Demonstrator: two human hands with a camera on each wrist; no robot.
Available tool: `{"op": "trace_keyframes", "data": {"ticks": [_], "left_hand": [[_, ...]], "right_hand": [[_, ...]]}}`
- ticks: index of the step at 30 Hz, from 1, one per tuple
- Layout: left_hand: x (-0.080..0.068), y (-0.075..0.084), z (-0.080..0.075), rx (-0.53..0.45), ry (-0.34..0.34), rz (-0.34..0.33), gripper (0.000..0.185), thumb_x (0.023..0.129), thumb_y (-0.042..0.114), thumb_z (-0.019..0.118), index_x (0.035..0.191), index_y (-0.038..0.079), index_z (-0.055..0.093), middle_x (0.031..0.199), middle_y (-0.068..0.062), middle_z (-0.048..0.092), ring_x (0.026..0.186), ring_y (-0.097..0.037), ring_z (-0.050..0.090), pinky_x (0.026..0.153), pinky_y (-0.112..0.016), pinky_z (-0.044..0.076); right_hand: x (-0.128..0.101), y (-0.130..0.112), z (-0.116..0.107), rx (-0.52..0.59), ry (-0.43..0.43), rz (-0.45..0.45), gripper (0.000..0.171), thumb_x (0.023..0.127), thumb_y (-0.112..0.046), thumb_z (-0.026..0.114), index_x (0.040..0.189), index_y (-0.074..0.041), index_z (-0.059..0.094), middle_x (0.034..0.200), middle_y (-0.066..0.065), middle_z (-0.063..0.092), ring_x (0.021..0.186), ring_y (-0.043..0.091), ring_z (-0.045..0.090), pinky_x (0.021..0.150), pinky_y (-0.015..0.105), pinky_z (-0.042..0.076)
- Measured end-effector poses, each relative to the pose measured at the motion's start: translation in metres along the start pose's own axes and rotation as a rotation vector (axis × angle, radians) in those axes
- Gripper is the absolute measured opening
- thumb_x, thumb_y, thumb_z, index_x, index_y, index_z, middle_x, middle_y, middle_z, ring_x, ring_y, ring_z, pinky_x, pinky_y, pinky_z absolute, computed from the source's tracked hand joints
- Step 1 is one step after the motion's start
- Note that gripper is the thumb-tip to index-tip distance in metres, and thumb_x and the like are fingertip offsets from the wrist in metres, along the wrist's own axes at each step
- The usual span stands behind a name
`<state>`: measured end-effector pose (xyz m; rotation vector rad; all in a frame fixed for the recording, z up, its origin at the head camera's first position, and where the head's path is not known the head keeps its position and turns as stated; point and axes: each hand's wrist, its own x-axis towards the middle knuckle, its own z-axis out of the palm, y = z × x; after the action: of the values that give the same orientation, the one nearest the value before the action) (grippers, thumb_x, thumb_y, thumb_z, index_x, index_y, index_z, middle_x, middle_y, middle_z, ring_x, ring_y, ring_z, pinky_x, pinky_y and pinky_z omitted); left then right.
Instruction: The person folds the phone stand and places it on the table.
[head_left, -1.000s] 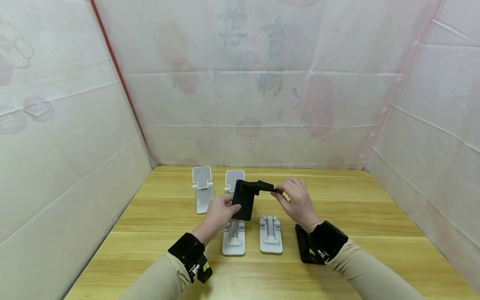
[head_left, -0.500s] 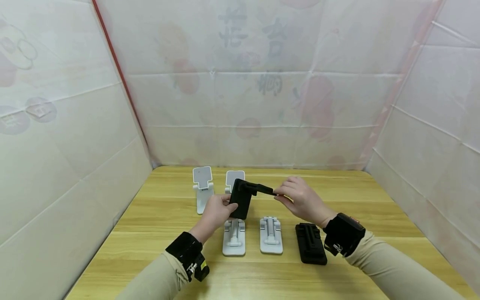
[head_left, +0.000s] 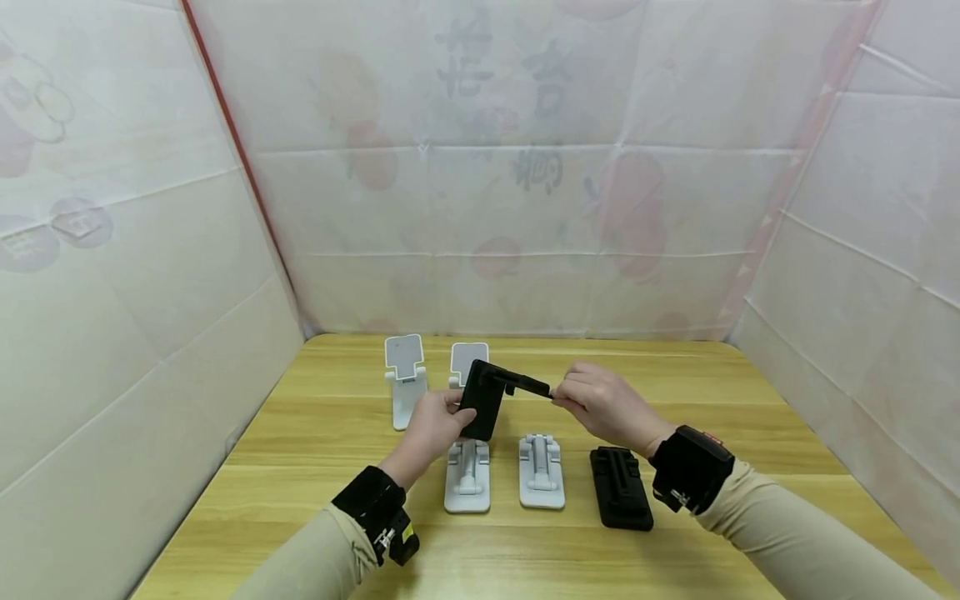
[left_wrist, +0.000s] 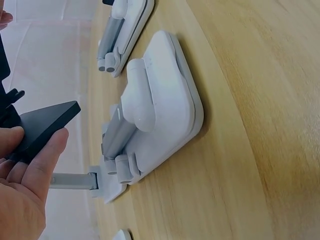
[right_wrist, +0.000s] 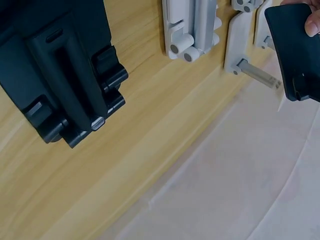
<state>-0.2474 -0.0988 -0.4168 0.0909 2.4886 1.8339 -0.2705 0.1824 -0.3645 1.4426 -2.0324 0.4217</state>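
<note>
Above the middle of the wooden table (head_left: 750, 433) I hold a black folding phone stand (head_left: 483, 400), partly unfolded. My left hand (head_left: 453, 408) grips its flat base plate, thumb on the front face. My right hand (head_left: 562, 396) pinches the far end of its thin arm (head_left: 525, 383), which sticks out to the right. The left wrist view shows the black plate (left_wrist: 45, 125) resting on my left fingers (left_wrist: 30, 170). In the right wrist view the same plate (right_wrist: 295, 50) sits at the upper right.
Below my hands lie two folded white stands (head_left: 467, 475) (head_left: 542, 471) and a folded black stand (head_left: 620, 487). Two unfolded white stands (head_left: 405, 379) (head_left: 467, 358) stand farther back. White sheeting walls off three sides.
My right forearm has swung right, uncovering the folded black stand. The held stand's arm has tipped from level to sloping down to the right. The left hand sits slightly lower.
</note>
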Motion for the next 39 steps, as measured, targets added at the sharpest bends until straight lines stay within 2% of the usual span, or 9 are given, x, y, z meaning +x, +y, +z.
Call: {"op": "trace_keyframes", "data": {"ticks": [8, 14, 22, 30, 39], "left_hand": [[0.000, -0.002, 0.000, -0.014, 0.000, -0.020, 0.032, 0.099, 0.001, 0.063, 0.131, -0.004, 0.065, 0.113, -0.024, 0.072, 0.101, -0.034, 0.073, 0.077, -0.040, 0.066], [-0.002, -0.003, 0.001, -0.043, 0.006, -0.024, 0.032, 0.099, 0.001, 0.064, 0.130, -0.004, 0.066, 0.114, -0.024, 0.072, 0.101, -0.034, 0.073, 0.077, -0.040, 0.066], [-0.004, -0.002, 0.002, -0.095, 0.005, -0.043, 0.030, 0.098, 0.001, 0.065, 0.127, -0.004, 0.068, 0.112, -0.024, 0.073, 0.099, -0.034, 0.074, 0.078, -0.043, 0.066], [-0.005, 0.000, 0.005, -0.131, -0.008, -0.060, 0.028, 0.098, 0.002, 0.064, 0.125, -0.005, 0.068, 0.115, -0.026, 0.072, 0.099, -0.035, 0.074, 0.080, -0.046, 0.065], [-0.006, 0.004, 0.006, -0.194, -0.035, -0.069, 0.031, 0.099, 0.002, 0.062, 0.128, -0.007, 0.066, 0.118, -0.027, 0.070, 0.102, -0.036, 0.073, 0.083, -0.046, 0.065]], "right_hand": [[0.003, -0.006, 0.004, -0.025, 0.026, -0.003, 0.024, 0.078, 0.007, 0.082, 0.083, -0.010, 0.065, 0.076, -0.002, 0.062, 0.071, 0.011, 0.055, 0.061, 0.025, 0.050], [0.001, -0.011, 0.006, -0.049, 0.014, 0.008, 0.022, 0.079, 0.004, 0.082, 0.083, -0.011, 0.066, 0.076, -0.002, 0.062, 0.072, 0.012, 0.054, 0.061, 0.025, 0.048], [0.001, -0.016, 0.009, -0.074, 0.002, -0.049, 0.021, 0.080, 0.004, 0.080, 0.083, -0.010, 0.066, 0.075, -0.002, 0.061, 0.071, 0.013, 0.054, 0.061, 0.025, 0.049], [0.002, -0.021, 0.014, -0.129, 0.002, -0.109, 0.014, 0.089, 0.001, 0.071, 0.081, -0.008, 0.066, 0.071, -0.002, 0.058, 0.068, 0.014, 0.051, 0.060, 0.024, 0.046], [0.003, -0.025, 0.021, -0.207, -0.012, -0.149, 0.018, 0.094, 0.001, 0.060, 0.078, -0.006, 0.065, 0.070, 0.000, 0.056, 0.068, 0.016, 0.050, 0.061, 0.026, 0.045]]}}
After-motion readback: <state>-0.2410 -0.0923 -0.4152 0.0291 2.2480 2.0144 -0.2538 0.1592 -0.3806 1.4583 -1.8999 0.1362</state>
